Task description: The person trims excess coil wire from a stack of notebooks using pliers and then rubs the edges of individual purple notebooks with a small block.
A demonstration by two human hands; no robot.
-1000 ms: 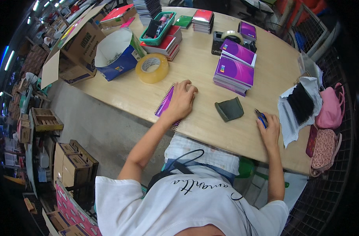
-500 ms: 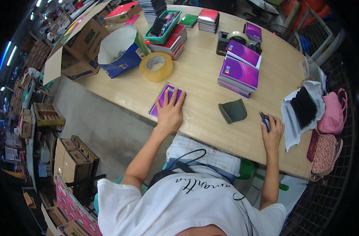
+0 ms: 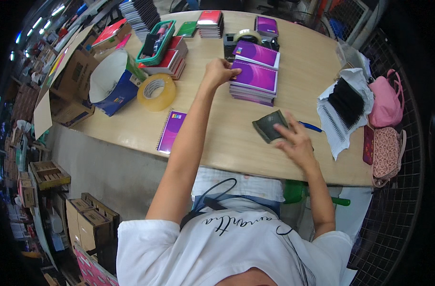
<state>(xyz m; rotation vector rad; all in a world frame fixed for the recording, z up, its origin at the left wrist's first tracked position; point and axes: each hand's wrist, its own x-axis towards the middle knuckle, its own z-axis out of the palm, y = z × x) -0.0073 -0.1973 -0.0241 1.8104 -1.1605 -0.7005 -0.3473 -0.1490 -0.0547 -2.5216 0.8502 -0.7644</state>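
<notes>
My left hand reaches across the table, its fingers and thumb closed on the left edge of the top purple notebook of a stack. A second pile of purple notebooks lies right behind that one. My right hand, partly blurred, has its fingers apart and holds nothing; it is over the right edge of a dark green piece of cloth or pad. Beside it lie blue-handled pliers, partly hidden by the hand. A single spiral-bound purple notebook lies left of my left forearm, which covers part of it.
A yellow tape roll, a blue-and-white bag and a green basket on red notebooks stand at the left. Black binding coils on white paper and a pink pouch lie right. A tape dispenser stands behind the purple stacks.
My left hand has left the single notebook and moved forward and right to the purple stack. My right hand has let go of the pliers and moved left to the dark green piece.
</notes>
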